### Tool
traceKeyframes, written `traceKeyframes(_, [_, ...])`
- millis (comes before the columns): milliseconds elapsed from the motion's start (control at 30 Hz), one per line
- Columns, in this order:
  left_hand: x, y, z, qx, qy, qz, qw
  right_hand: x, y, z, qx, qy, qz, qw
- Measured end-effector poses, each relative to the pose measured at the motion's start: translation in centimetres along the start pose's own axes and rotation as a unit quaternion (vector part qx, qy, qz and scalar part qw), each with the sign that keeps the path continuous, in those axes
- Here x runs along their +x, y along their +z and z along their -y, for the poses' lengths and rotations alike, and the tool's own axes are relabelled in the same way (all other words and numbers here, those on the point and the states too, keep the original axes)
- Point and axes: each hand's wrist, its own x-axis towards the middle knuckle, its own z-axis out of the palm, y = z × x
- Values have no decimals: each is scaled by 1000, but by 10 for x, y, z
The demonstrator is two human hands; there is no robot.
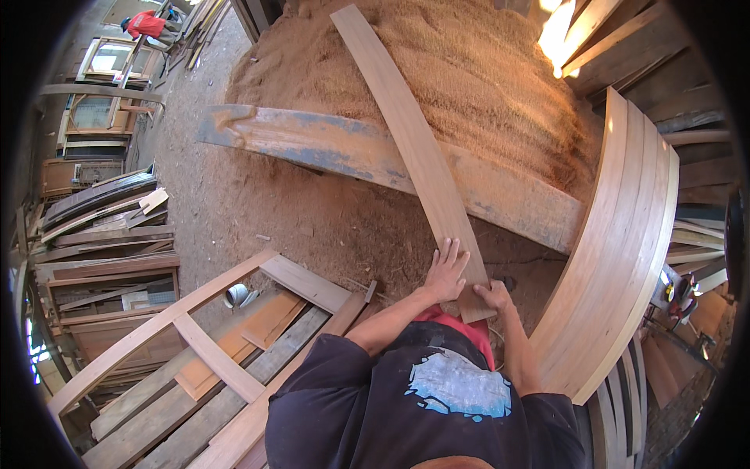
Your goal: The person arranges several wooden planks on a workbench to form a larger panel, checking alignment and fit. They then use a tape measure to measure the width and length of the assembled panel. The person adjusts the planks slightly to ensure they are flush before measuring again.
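A long, smooth wooden board slants away from my lap, crossing over a weathered beam and reaching the sawdust heap beyond. My left hand lies flat on the board's near part, fingers stretched out. At the right edge close to the near end, my right hand is closed around the board, with the thumb on top; its other fingers are mostly hidden underneath. The near end rests by my red shorts.
A big sawdust heap lies behind the beam. Curved wooden panels stand close on my right. To the left is a wooden frame over planks, with a white cup. A person in red is far left.
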Motion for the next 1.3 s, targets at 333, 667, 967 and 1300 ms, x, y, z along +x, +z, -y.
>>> traceKeyframes(333, [6, -23, 6, -145, -63, -133, 978, -63, 4, 63, -103, -49, -111, 987])
traceKeyframes(667, [120, -101, 50, -305, -324, -236, 864, -90, 52, 77, -245, -87, -188, 947])
traceKeyframes(967, [81, -50, 123, -598, -169, -358, 697, -85, 53, 66, -278, -200, -176, 923])
traceKeyframes(1300, [83, -1, 131, -736, -244, -316, 547, -33, 0, 59, -231, -14, -33, 972])
